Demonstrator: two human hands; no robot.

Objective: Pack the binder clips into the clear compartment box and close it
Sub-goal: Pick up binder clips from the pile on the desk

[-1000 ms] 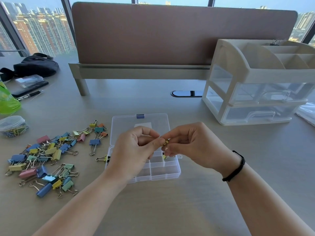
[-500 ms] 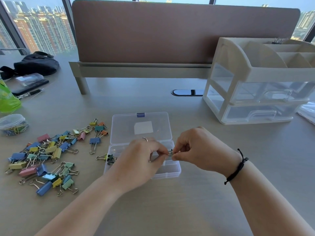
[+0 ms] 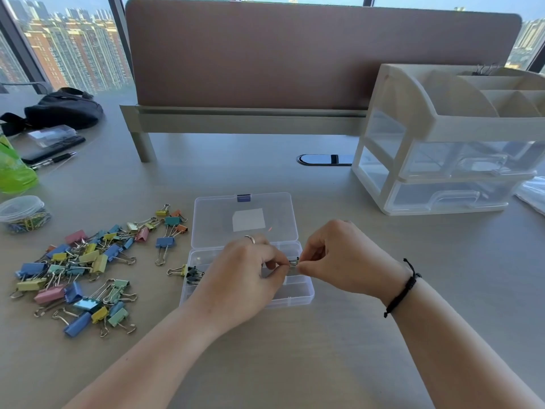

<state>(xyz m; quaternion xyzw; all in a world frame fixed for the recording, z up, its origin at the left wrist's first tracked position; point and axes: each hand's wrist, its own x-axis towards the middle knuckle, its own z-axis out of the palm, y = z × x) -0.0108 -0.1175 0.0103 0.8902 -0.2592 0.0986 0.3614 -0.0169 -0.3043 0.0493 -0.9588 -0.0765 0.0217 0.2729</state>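
Nearest the camera, two bare forearms reach in over the pale wooden desk (image 3: 295, 364). The left hand (image 3: 244, 278) and right hand (image 3: 345, 261) meet above the front half of the clear plastic compartment box (image 3: 298, 293). A small binder clip with wire handles (image 3: 293, 263) is pinched between fingertips of both hands; fingers of both are curled, thumb and forefinger closed on the clip. Clip colour cannot be told, too small. A ring is seen on a left finger, a black cord bracelet (image 3: 402, 290) on the right wrist.

The box lies open, its lid (image 3: 244, 219) folded flat back on the desk with a blue latch (image 3: 244, 198) at the far edge. A few dark clips (image 3: 193, 274) are seen in the box's left compartment, a yellow clip (image 3: 178, 270) touching the box's left wall outside.

Left of the box, a loose pile of pastel binder clips (image 3: 82, 270) (blue, yellow, pink, mint, orange) is spread on the desk.

Further left: a small clear round tub of coloured paper clips (image 3: 25, 214), a green plastic bag (image 3: 13, 172), a black pen (image 3: 54, 159), a black fabric pouch (image 3: 62, 109).

Far right: a cream desktop organiser with clear drawers (image 3: 448, 149). Behind everything, a brown desk divider panel (image 3: 309, 51); windows with high-rise buildings beyond.
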